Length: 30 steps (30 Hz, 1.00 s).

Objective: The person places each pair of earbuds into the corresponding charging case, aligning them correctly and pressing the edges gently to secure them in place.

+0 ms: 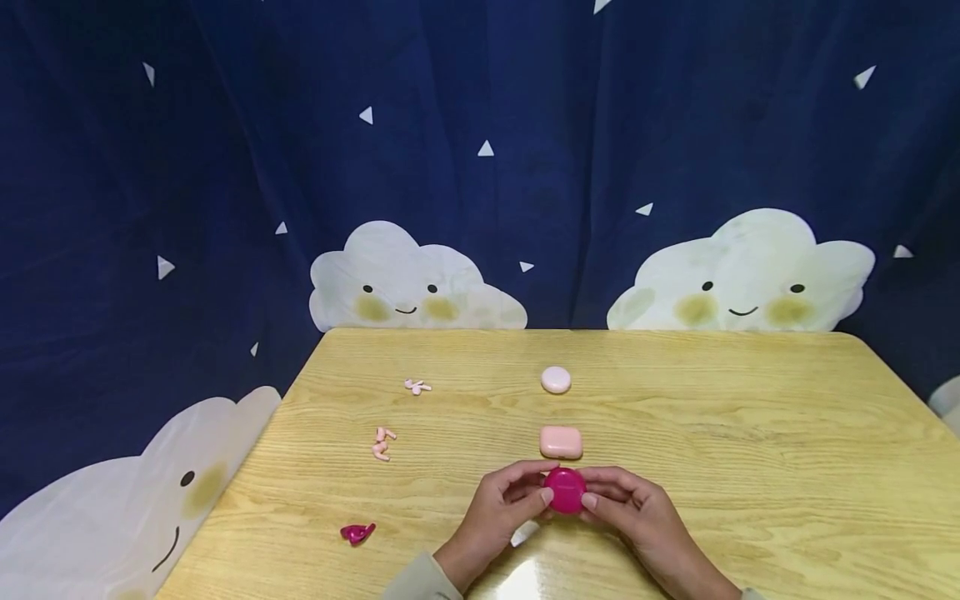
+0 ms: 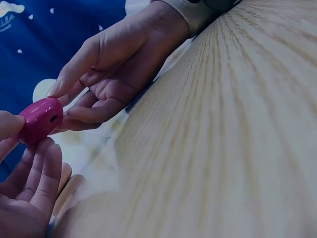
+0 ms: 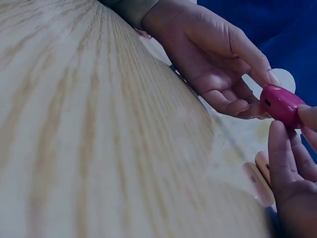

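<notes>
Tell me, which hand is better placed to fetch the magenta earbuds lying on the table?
Left hand, probably: the magenta earbuds lie on its side. Both it and the right hand currently hold the magenta case.

Left hand (image 1: 501, 508): raised just above table level, fingers curled inward, thumb and fingertips pinching. Right hand (image 1: 628, 510): mirrored opposite, fingers likewise curled and pinching. Both forearms angled inward, sleeves at wrists.

Light wooden table (image 1: 750, 433) with rounded corners, navy curtain (image 1: 480, 125) behind it from nine to three o'clock (smiling white clouds, small white triangles), glossy light reflection at six o'clock.
</notes>
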Available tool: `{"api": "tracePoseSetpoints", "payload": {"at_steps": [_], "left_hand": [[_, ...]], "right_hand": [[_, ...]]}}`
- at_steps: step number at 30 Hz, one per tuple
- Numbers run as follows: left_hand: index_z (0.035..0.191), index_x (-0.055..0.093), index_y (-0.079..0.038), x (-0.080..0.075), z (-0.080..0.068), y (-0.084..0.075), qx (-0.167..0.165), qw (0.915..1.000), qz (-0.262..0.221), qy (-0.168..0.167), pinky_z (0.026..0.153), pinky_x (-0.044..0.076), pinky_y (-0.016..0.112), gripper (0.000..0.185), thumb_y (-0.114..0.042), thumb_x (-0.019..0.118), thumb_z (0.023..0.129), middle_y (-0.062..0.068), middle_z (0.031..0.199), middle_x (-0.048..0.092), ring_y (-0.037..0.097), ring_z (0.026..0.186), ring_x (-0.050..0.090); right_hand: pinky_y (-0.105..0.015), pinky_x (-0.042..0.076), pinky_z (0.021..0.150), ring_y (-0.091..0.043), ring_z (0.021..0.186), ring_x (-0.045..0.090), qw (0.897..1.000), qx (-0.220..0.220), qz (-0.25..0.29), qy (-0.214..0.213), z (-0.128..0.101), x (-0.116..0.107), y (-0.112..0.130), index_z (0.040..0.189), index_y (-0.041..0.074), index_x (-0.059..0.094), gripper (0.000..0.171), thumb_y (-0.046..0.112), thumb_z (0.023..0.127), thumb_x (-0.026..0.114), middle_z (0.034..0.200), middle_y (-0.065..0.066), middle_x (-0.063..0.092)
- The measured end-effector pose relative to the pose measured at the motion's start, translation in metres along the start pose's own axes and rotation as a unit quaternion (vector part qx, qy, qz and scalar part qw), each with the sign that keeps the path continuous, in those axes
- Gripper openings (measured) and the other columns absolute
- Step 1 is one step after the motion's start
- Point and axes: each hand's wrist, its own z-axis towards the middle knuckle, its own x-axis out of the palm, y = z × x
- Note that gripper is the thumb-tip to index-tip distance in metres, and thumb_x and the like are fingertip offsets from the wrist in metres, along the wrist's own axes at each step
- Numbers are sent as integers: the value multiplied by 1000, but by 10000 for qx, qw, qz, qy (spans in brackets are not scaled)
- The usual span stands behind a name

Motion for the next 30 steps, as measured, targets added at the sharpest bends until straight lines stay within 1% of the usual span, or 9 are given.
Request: {"api": "tracePoseSetpoints", "payload": {"at_steps": [3,7,10,13,16,19,21,25,30], "left_hand": [[128,58,0,-1,0,0,-35,9999,-91,84,73,56,27,36,-9,63,93,15,111,63,12,89,64],[129,56,-3,-2,-2,1,63,9996,-49,259,69,55,25,35,-9,60,95,12,111,60,13,83,61],[130,54,-5,-2,-2,1,112,9992,-18,378,66,53,25,34,-9,58,97,14,116,58,14,81,58],[127,52,-2,-1,-2,1,177,9988,-46,460,64,53,24,30,-8,55,97,16,120,56,15,83,57],[121,51,4,-1,-1,2,384,9975,-35,584,62,54,26,25,-6,53,98,19,117,56,16,82,58],[115,53,5,-1,-1,2,534,9962,42,683,61,55,28,20,-6,52,99,19,112,59,16,78,58],[113,55,4,-1,-1,2,559,9959,124,698,61,55,29,18,-7,52,99,19,108,61,15,73,58],[111,57,2,-1,0,2,513,9961,230,680,61,55,30,18,-9,53,99,21,107,63,14,67,58],[113,57,2,-1,-1,3,545,9957,259,697,60,55,31,18,-8,52,99,24,108,62,15,69,59]], "right_hand": [[-40,54,83,-23,102,65,9997,-145,137,166,0,0,-2,130,-10,49,42,2,92,61,115,-15,65],[-39,56,78,-22,99,65,9977,-419,234,480,-2,-1,-3,134,-7,46,41,-2,94,55,118,-15,63],[-37,56,74,-21,91,64,9964,-518,206,641,-2,-1,-3,132,-7,48,38,-3,95,53,119,-14,62],[-35,56,71,-20,83,64,9954,-568,144,757,-2,-2,-3,129,-8,51,34,-2,96,52,118,-12,63],[-33,56,69,-18,77,63,9947,-647,16,802,-3,-3,-3,127,-8,54,31,-2,96,51,114,-11,64],[-33,56,70,-17,76,63,9940,-703,-120,825,-2,-3,-4,126,-9,55,30,-2,97,51,111,-11,65],[-33,56,70,-16,76,63,9934,-765,-192,835,-1,-3,-3,126,-9,55,31,-2,97,51,110,-12,65],[-33,56,69,-16,76,63,9925,-841,-290,837,-1,-3,-3,127,-9,54,31,-1,97,51,110,-13,65],[-34,56,68,-17,75,63,9928,-800,-402,791,-1,-4,-4,127,-8,55,31,0,97,51,113,-13,64]]}}
